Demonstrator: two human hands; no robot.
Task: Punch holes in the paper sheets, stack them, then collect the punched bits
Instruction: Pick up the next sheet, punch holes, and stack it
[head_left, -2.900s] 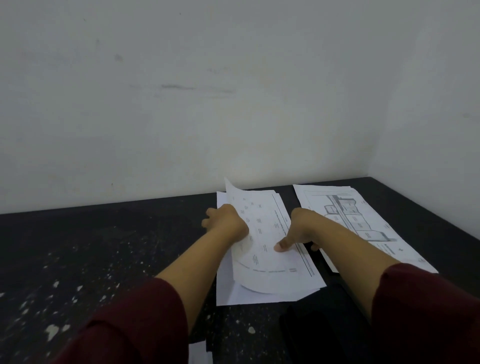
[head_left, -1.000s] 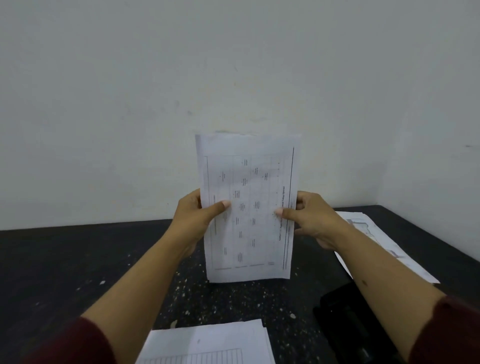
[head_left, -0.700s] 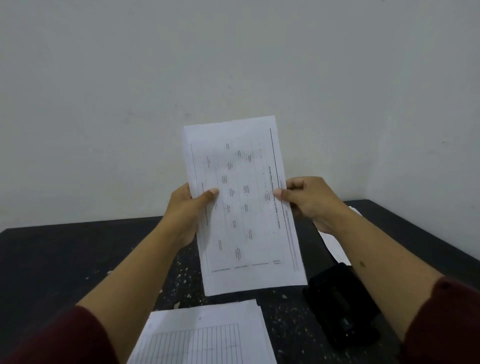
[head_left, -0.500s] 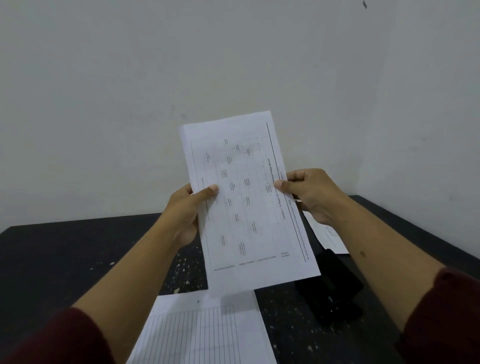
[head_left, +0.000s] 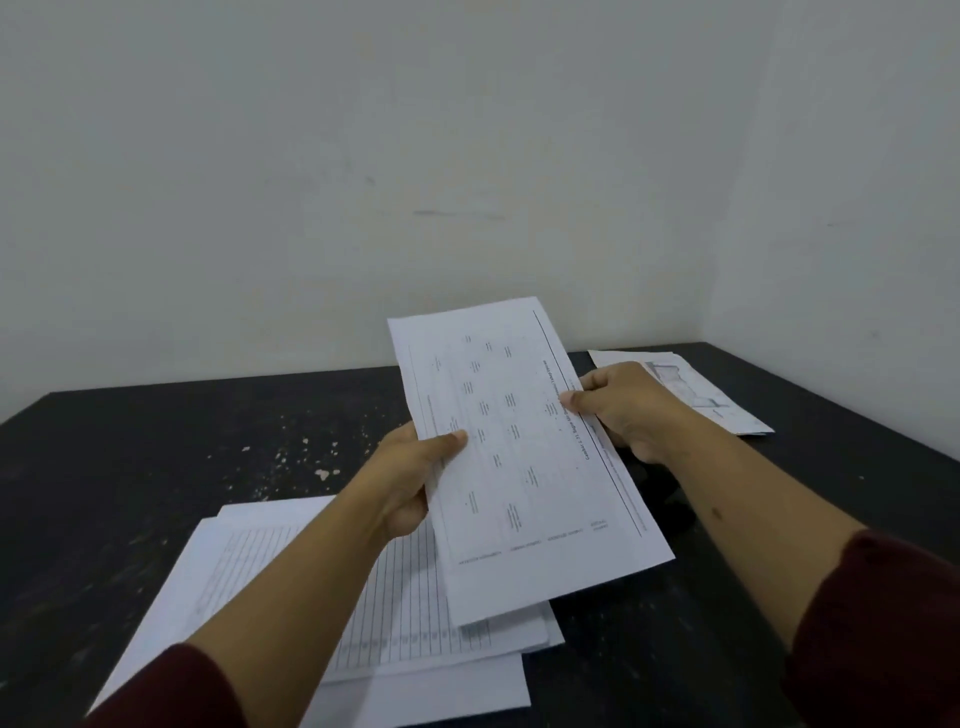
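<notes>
Both hands pinch one printed sheet (head_left: 524, 457) above the counter (head_left: 156, 467): left hand (head_left: 415, 475) on its left edge, right hand (head_left: 626, 408) on its right. Recommend lowering it square onto the near stack (head_left: 291, 587), edges aligned, before releasing.

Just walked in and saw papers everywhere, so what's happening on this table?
A person holds one printed sheet by its side edges, left hand and right hand, tilted above the dark table. A stack of sheets lies below it near the person, and another pile sits at the far right. A black object, perhaps the punch, is mostly hidden behind the sheet. White specks dot the table.
</notes>
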